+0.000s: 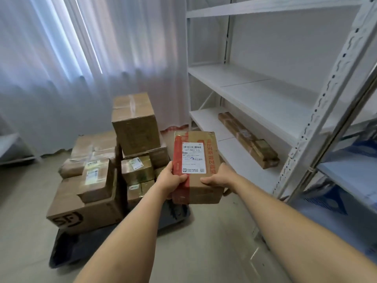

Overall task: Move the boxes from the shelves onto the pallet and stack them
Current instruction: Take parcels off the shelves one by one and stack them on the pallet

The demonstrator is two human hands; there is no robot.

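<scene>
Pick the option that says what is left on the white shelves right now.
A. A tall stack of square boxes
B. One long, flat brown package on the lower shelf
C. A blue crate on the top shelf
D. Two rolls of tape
B: only the long brown package lies on the lower shelf; the boards above it show nothing.

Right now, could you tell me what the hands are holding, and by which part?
A red-taped cardboard box, held by its near end: the left hand grips the left corner, the right hand the right.
</scene>
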